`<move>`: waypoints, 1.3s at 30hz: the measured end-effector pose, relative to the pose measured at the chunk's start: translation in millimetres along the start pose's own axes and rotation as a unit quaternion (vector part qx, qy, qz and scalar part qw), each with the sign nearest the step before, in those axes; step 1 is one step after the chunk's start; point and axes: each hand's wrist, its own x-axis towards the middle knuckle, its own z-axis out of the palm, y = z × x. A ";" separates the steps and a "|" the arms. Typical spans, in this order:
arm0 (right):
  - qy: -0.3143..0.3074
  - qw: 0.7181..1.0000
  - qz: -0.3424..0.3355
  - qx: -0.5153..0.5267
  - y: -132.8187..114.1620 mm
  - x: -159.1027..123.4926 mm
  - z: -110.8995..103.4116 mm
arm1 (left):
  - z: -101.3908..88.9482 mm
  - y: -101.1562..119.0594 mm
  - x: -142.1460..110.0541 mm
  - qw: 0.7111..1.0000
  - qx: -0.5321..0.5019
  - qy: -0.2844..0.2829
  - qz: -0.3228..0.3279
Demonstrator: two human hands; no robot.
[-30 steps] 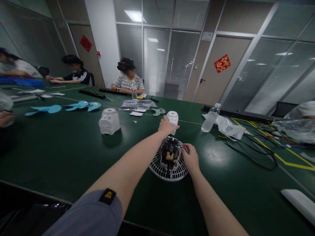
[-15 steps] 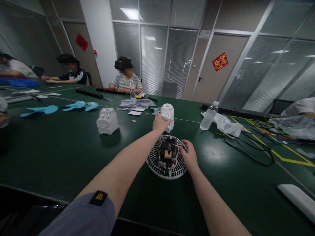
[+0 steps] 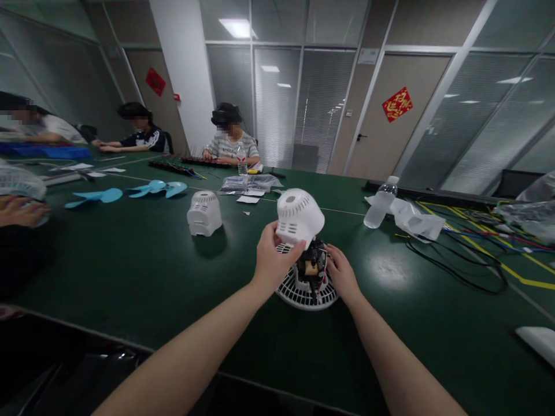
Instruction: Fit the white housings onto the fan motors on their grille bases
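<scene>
My left hand point(image 3: 277, 257) grips a white vented fan motor cover point(image 3: 299, 211), tilted in the air with its rounded vented end toward the upper left. Just below the cover is an exposed fan motor point(image 3: 311, 268), black with a tan block and red and white wires. The motor sits on a round white fan grille point(image 3: 299, 297) that lies on the table. My right hand point(image 3: 344, 274) is closed at the right side of the grille, its fingertips beside the motor and partly hidden. A second white motor cover point(image 3: 204, 214) stands upright to the left.
Blue fan blades point(image 3: 95, 196) lie at the left, near another person's hand point(image 3: 19, 212) on a white grille. A clear bottle point(image 3: 381, 202), white plastic wrap point(image 3: 416, 219) and black cables point(image 3: 455, 277) are at the right. Plastic bags point(image 3: 249, 184) lie farther back; co-workers sit across the table.
My left hand has lifted the motor cover off the table and brought it nearer, tilted over the motor. My right hand stays at the grille. The view has shifted slightly.
</scene>
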 end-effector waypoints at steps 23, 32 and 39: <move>0.064 0.988 -0.065 0.128 -45.3 -18.3 -0.6 | 6.1 -1.7 -28.4 0.982 0.173 -0.070 0.006; -0.064 0.982 -0.094 0.151 -39.4 -12.1 -2.9 | -9.2 -13.7 -14.2 0.979 0.151 -0.137 0.021; -0.089 0.986 -0.095 0.103 -37.7 -11.3 -4.6 | -21.3 -52.4 15.5 0.968 0.004 -0.247 0.043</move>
